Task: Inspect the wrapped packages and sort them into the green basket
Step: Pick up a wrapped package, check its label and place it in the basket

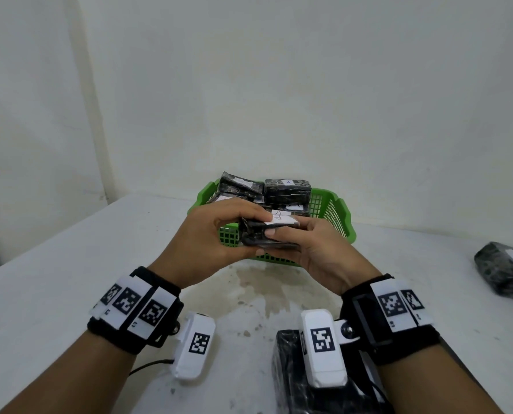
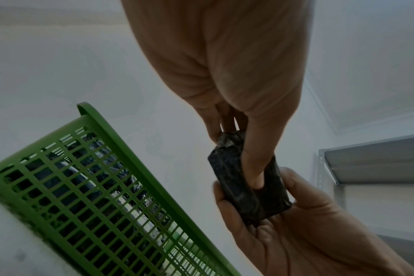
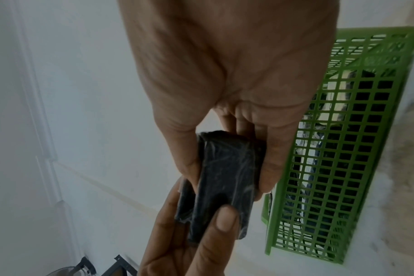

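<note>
Both hands hold one small black wrapped package with a white label on top, just in front of the green basket. My left hand grips its left end, thumb along the underside. My right hand grips the right end, thumb pressed on the front face. In the left wrist view the package is a dark block pinched between both hands, beside the basket. The right wrist view shows the same package and basket wall. Several wrapped packages lie stacked in the basket.
Another black wrapped package with a white label lies at the table's right edge. A larger black package sits near me under the right wrist. The white table is stained in the middle; a white wall stands behind the basket.
</note>
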